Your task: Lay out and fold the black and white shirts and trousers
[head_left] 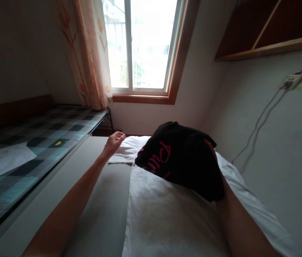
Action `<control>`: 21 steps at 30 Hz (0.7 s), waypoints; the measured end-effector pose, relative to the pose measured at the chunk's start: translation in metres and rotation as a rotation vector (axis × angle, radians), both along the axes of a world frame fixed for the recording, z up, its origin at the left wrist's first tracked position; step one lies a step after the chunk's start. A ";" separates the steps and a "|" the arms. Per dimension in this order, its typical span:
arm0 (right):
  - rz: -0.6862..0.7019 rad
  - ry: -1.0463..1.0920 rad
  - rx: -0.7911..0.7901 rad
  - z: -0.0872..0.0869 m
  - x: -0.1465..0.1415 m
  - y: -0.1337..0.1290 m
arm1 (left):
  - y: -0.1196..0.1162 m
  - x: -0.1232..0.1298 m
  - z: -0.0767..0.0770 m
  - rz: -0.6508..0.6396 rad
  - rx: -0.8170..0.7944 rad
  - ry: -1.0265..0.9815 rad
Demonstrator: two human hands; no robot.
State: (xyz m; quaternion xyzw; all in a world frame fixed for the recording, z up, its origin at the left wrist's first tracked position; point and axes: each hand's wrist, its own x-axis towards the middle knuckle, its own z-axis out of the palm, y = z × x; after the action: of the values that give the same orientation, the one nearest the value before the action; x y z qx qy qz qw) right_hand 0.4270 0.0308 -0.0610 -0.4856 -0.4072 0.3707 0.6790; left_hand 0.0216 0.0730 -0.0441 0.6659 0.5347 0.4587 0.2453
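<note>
A black garment [188, 160] with pink lettering hangs bunched over the white cloth [167, 210]. My right hand [210, 147] is at the garment's right side, gripping it; the fabric hides most of the fingers and the wrist. To the left, my left hand [114, 141] hovers by the far end of the white cloth, its fingers loosely curled and apart, with nothing visible in them. The white cloth lies over the right part of a grey surface [102, 200].
On the left stands a bed with a checked mattress [67, 125], bearing a sheet of paper [6, 159]. A curtain [86, 53] hangs beside the window [151, 46]. A wooden shelf [268, 46] and a socket [291, 81] with a cable are on the right wall.
</note>
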 end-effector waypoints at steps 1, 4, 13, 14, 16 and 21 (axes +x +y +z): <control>-0.053 0.025 -0.039 -0.004 0.011 -0.001 | 0.004 -0.006 -0.013 0.098 -0.032 0.145; -0.192 0.026 -0.158 -0.019 0.034 0.000 | 0.013 -0.024 -0.052 0.373 -0.209 0.517; -0.286 -0.101 -0.266 -0.047 0.062 0.026 | 0.015 -0.039 -0.081 0.479 -0.340 0.763; -0.284 -0.126 -0.252 -0.049 0.063 0.027 | 0.014 -0.037 -0.081 0.489 -0.308 0.776; -0.267 -0.165 -0.203 -0.054 0.065 0.028 | 0.012 -0.032 -0.081 0.473 -0.182 0.806; -0.242 -0.123 -0.181 -0.058 0.062 0.028 | 0.003 -0.014 -0.081 0.181 0.106 0.872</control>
State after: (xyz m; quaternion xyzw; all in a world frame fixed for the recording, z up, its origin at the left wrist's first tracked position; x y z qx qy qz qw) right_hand 0.4894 0.0586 -0.1187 -0.6120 -0.3516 0.2907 0.6459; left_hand 0.0075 0.0755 -0.1249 0.7592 0.6200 0.1817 -0.0788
